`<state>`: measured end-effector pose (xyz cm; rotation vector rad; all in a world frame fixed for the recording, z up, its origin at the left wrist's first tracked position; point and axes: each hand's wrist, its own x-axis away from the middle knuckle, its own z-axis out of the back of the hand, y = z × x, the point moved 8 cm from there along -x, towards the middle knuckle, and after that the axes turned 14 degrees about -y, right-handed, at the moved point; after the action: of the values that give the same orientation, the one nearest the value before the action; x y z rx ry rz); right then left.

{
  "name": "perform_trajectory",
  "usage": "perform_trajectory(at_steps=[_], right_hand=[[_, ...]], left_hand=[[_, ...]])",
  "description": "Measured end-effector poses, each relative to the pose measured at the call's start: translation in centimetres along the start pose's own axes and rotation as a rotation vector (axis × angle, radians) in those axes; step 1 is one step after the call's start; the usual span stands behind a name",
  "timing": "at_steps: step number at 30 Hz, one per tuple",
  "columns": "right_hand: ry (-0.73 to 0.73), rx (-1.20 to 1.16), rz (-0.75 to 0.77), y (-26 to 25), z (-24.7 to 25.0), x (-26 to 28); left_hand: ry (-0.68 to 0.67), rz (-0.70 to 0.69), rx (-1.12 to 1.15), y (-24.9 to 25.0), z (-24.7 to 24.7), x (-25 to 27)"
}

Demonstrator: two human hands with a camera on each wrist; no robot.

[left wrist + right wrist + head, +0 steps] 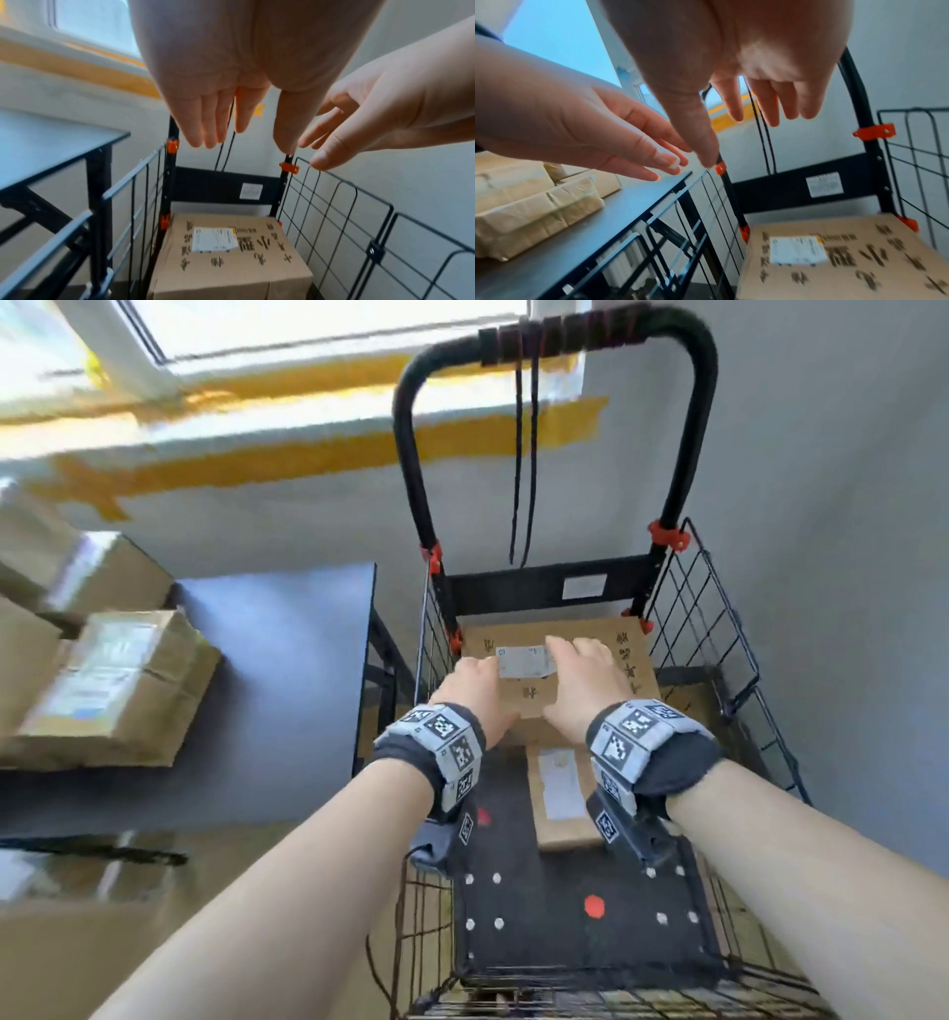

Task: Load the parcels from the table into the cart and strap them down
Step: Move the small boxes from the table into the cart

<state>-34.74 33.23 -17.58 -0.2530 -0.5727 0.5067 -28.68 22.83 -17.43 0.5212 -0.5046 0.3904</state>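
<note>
A large cardboard box [595, 634] with a white label and black printed characters lies at the far end of the wire cart [703, 618]. My left hand [475, 683] and right hand [580, 677] are side by side over its near half. In the left wrist view the left hand [210, 113] has straight fingers held above the box [231, 261], apart from it. The right hand [767, 101] is likewise flat and empty over the box [834, 263]. A smaller parcel [560, 798] lies in the cart below my wrists. A black strap [524, 454] hangs from the cart handle [590, 336].
A dark table [277, 660] stands left of the cart, touching its wire side. Several taped cardboard parcels [113, 690] are stacked on its left part. A black panel with white dots and red marks [580, 906] covers the cart's near end. A grey wall is right of the cart.
</note>
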Motion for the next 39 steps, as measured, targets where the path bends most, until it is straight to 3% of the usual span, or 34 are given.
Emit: perform_trajectory(at_steps=[3, 9, 13, 19, 27, 34, 39], right_hand=[[0.103, 0.041, 0.115, -2.9, 3.6, 3.7], [0.139, 0.102, 0.252, -8.6, 8.2, 10.0], [0.149, 0.124, 0.333, -14.1, 9.8, 13.0], [0.147, 0.197, 0.439, -23.7, 9.3, 15.9], [0.106, 0.212, 0.517, -38.6, 3.3, 17.3], [0.058, 0.179, 0.544, -49.7, -2.0, 17.1], [0.033, 0.180, 0.545, -55.2, -4.0, 15.2]], left_hand=[[0.080, 0.016, 0.001, 0.4, 2.3, 4.2], [0.223, 0.025, 0.005, 1.1, 7.2, 12.8], [0.325, 0.077, -0.014, -1.3, 11.0, 18.0], [0.445, 0.186, -0.042, -8.5, 15.0, 24.9], [0.483, 0.258, -0.066, -22.0, 18.7, 32.6], [0.488, 0.275, -0.056, -32.9, 22.0, 37.1], [0.489, 0.330, -0.019, -39.6, 24.1, 37.6]])
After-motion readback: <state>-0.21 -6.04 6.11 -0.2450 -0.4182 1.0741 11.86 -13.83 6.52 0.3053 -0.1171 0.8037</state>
